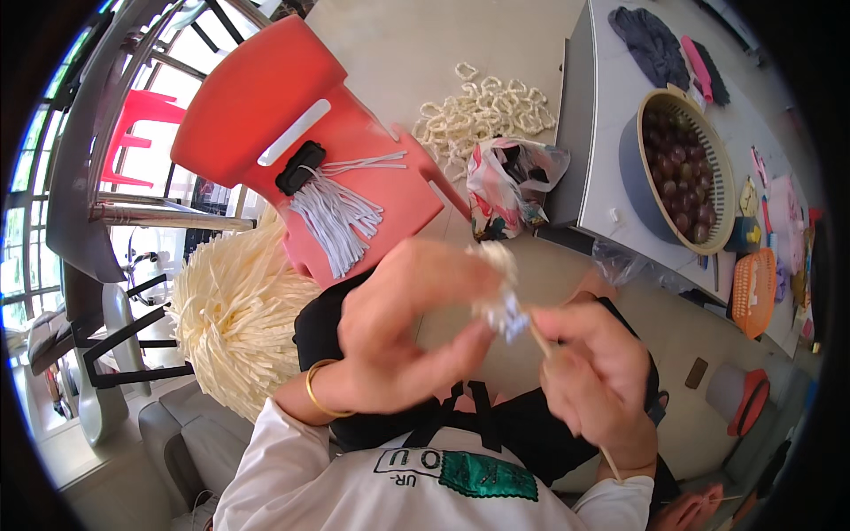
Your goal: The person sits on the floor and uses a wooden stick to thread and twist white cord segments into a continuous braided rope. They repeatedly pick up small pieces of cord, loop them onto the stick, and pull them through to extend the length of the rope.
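Before my chest, my left hand, with a gold bangle at the wrist, pinches a small cream and pale blue knotted piece between thumb and fingers. Motion blurs its details. My right hand grips a thin cream stick or stiff strand whose upper end meets that piece. The strand's lower end shows below the wrist. Left of my lap hangs a thick bundle of cream strips. Beyond it, pale grey-white strips fan out from a black holder on a red plastic chair.
Cream braided loops lie heaped on the floor beside a floral plastic bag. At right, a table bears a basin of grapes, an orange basket and a pink-handled brush. Metal-legged furniture crowds the left.
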### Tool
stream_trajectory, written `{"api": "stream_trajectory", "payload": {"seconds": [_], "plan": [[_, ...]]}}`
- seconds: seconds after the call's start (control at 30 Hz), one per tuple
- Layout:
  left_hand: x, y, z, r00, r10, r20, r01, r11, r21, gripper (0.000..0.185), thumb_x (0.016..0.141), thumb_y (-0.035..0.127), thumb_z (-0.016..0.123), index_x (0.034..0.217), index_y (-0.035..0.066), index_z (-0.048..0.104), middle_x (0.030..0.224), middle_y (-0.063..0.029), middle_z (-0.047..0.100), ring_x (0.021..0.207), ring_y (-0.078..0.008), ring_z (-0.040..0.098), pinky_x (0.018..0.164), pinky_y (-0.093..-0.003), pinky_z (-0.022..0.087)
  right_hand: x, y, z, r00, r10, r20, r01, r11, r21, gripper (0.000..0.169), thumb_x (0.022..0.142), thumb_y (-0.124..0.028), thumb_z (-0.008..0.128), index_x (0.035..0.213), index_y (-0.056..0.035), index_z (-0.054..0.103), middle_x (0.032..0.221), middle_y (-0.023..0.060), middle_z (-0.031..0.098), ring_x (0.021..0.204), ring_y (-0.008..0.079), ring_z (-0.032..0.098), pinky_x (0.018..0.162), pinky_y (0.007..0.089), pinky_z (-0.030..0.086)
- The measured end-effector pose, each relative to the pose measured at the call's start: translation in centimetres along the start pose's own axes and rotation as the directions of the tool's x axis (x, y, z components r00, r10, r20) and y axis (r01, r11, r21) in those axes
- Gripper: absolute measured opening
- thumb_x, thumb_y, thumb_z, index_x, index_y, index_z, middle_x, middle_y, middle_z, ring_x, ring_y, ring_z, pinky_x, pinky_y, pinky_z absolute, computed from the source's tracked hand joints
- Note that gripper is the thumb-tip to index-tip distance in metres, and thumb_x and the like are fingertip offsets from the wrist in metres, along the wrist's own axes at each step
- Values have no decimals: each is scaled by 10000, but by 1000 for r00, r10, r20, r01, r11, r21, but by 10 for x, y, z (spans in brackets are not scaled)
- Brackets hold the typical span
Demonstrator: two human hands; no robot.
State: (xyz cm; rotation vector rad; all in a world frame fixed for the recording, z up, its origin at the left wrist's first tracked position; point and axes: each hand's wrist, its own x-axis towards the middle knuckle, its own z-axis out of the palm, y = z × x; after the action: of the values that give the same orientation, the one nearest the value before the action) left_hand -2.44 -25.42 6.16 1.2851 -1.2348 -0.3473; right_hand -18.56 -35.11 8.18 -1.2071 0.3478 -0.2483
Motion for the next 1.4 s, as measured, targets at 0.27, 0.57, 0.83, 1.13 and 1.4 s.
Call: {"api": "stream_trajectory", "payload": {"seconds": [0.27,0.57,0.83,1.13,1.4], "plan": [[1,-15,-1,999,-42,27,35,974,222,257,651,81,726,823,-13,559,795,-51,560,602,-83,476,498,-192,376,13,21,5,993,23,-120,-33,996,-83,279,901,-124,410,1150,2,416,519,-61,386,415,-11,324,381,149,241],[0,-11,10,916,-401,20,402,914,-64,133,706,70,665,803,14,592,762,-57,594,669,-136,538,616,-242,424,15,19,5,981,37,-191,-43,999,-31,261,899,-141,416,1131,-22,421,530,-61,366,389,2,316,365,153,240],[5,-15,7,822,-537,189,566,809,-161,162,755,89,627,876,-16,602,759,-25,591,644,-66,490,594,-208,408,16,17,-5,974,74,-214,-87,995,-52,262,886,-145,451,1124,-36,433,525,-61,368,389,1,314,359,153,226],[10,-15,-2,671,-613,417,741,535,-407,161,800,136,596,896,7,602,707,20,565,583,-6,440,501,-161,339,17,13,-10,973,53,-224,-81,990,-119,244,878,-139,468,1085,-11,485,523,-67,387,397,-6,304,369,146,224],[0,-30,11,768,-531,358,635,561,-530,153,808,128,592,892,5,558,798,8,550,684,-27,497,610,-170,411,18,20,-6,969,36,-243,-71,988,-138,245,876,-131,473,1087,-8,498,526,-61,401,405,-3,327,378,147,233]]}}
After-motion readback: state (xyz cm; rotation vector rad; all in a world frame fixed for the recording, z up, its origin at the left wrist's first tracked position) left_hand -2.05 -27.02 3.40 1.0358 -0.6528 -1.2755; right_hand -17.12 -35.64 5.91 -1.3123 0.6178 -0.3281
